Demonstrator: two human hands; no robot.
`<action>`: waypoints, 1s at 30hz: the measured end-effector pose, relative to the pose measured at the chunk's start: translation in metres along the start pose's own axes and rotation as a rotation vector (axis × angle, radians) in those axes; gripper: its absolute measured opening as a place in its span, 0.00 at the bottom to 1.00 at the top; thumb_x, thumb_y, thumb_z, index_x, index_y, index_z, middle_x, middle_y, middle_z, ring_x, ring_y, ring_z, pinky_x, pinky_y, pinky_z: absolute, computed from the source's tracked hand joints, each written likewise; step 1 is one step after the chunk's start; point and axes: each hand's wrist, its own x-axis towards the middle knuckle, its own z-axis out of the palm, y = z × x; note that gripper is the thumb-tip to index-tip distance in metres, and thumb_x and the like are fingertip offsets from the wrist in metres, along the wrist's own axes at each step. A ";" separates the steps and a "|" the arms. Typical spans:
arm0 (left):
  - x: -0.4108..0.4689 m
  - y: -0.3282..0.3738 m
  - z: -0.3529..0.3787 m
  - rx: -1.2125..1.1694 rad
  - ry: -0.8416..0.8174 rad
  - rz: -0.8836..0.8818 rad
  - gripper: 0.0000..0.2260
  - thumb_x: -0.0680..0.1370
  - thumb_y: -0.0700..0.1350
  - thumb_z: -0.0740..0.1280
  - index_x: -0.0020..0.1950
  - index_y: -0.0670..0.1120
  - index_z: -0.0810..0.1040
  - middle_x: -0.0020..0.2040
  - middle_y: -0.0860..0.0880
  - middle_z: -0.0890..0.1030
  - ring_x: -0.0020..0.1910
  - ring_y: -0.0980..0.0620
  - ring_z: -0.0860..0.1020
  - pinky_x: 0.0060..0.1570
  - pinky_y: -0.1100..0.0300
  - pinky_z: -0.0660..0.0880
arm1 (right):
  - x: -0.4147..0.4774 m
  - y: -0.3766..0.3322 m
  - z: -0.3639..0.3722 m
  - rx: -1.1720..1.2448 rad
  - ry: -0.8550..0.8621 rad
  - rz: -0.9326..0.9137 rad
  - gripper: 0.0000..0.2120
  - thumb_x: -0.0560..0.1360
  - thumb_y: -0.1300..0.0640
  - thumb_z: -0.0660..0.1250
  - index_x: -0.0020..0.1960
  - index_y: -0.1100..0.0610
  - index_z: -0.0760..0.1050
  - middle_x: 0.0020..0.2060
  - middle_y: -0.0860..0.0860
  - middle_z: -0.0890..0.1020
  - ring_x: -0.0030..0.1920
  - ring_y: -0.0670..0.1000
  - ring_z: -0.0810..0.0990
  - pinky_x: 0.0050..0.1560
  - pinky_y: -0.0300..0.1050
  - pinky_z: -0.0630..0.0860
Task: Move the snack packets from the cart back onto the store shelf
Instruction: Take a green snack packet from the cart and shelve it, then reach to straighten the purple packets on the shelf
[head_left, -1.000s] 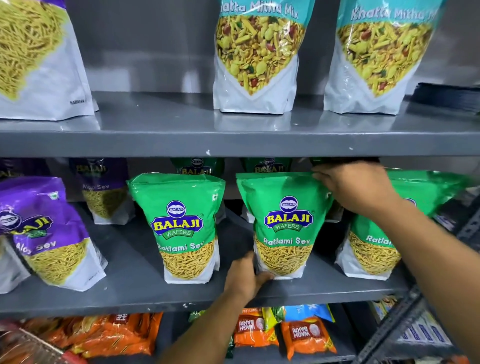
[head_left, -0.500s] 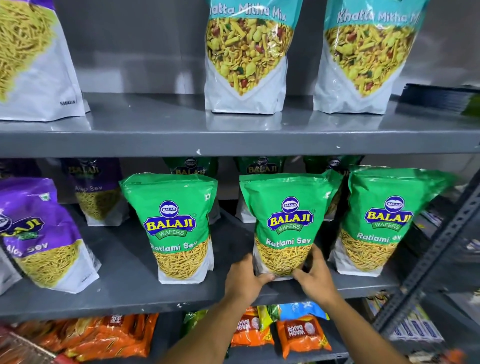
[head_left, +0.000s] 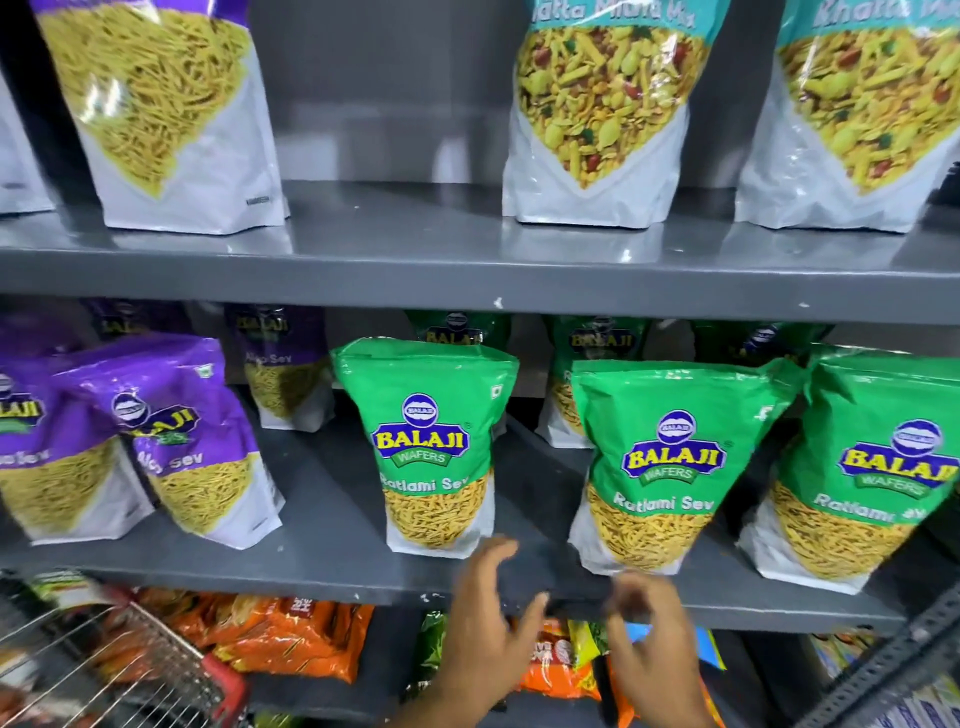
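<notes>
**Snack packets stand on the middle shelf, both hands empty in front**

Snack packets: we see three green Ratlami Sev packets upright in the front row of the middle shelf (head_left: 322, 566). The left green packet (head_left: 431, 447) stands apart from the middle green packet (head_left: 670, 462), w/ bare shelf between them. The right green packet (head_left: 872, 467) is just beside the middle one. More green packets stand behind, partly hidden.

Our left hand (head_left: 483, 649) is below the shelf edge, fingers spread wide & curled, holding nothing. Our right hand (head_left: 649, 644) is near it, blurred; its fingers are loosely bent, not on any packet.

Purple Aloo Sev packets (head_left: 192, 441) lean at the left. Approx. at the bottom left corner the wire cart (head_left: 119, 665) shows; its content is too blurred to tell.
</notes>
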 end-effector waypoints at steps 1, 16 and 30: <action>-0.008 -0.008 -0.019 -0.050 0.128 0.027 0.26 0.70 0.50 0.71 0.65 0.57 0.64 0.66 0.52 0.71 0.68 0.59 0.68 0.68 0.63 0.65 | -0.001 -0.009 0.014 -0.026 -0.160 -0.063 0.27 0.66 0.59 0.67 0.54 0.31 0.68 0.47 0.41 0.77 0.48 0.40 0.76 0.49 0.38 0.74; 0.078 -0.009 -0.089 -0.206 0.092 -0.591 0.19 0.82 0.54 0.48 0.50 0.48 0.76 0.46 0.48 0.75 0.49 0.47 0.75 0.50 0.60 0.64 | 0.063 -0.050 0.104 0.265 -0.466 0.095 0.31 0.70 0.56 0.73 0.66 0.41 0.62 0.64 0.43 0.74 0.62 0.33 0.71 0.63 0.33 0.69; 0.047 -0.097 -0.256 -0.258 0.802 -0.311 0.20 0.81 0.46 0.53 0.69 0.37 0.63 0.66 0.39 0.70 0.60 0.56 0.73 0.60 0.72 0.65 | 0.008 -0.144 0.218 0.048 -0.533 -0.200 0.28 0.73 0.49 0.66 0.70 0.50 0.62 0.64 0.48 0.71 0.65 0.46 0.70 0.66 0.41 0.66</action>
